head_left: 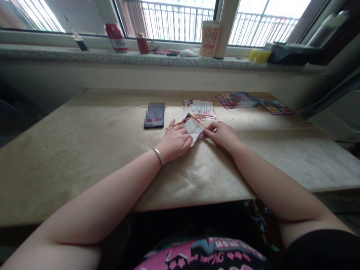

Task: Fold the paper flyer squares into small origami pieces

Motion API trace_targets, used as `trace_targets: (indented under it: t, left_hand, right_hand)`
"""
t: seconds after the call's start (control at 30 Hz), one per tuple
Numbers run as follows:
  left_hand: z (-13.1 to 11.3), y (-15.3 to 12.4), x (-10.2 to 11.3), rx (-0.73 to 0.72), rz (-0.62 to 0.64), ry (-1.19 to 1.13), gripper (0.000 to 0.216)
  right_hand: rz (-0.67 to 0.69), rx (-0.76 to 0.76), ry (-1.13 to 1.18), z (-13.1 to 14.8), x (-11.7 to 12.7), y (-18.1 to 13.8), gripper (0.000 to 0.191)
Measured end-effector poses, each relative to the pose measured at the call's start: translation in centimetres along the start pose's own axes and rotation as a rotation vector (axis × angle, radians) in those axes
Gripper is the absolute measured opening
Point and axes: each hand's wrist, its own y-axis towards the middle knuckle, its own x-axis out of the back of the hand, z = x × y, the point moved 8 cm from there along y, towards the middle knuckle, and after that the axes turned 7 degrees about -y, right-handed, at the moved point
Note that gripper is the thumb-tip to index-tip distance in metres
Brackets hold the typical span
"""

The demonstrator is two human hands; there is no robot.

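Note:
A colourful printed paper sheet (196, 126), partly folded with its white text side showing, lies on the table in front of me. Across its left part rests my left hand (176, 141), palm down and fingers fairly flat, pressing it to the tabletop; a silver bangle circles that wrist. My right hand (221, 134) pinches the sheet's right corner between thumb and fingertips. Just beyond the sheet is a stack of similar printed sheets (201, 107), with white text panels and red-orange borders. My left hand covers part of the folded sheet.
A phone (154, 115) lies left of the stack. Glossy printed leaflets (237, 100) are at the table's (92, 150) back right. Along the windowsill (174, 60) stand a red-and-white can (116, 38), a red bottle (143, 44), a patterned cup (209, 39) and a yellow item (259, 56).

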Motion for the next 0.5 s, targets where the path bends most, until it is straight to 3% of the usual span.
trace_targets:
  t: [0.2,0.5]
  left_hand:
    - [0.1,0.0,0.0,-0.016,0.005,-0.016,0.043]
    - [0.1,0.1,0.0,-0.023,-0.001,-0.035,0.042]
  right_hand:
    - [0.077,0.018,0.158,0.4,-1.0,-0.1,0.025]
    - [-0.008,0.03,0.386,0.8,-1.4,0.4,0.022]
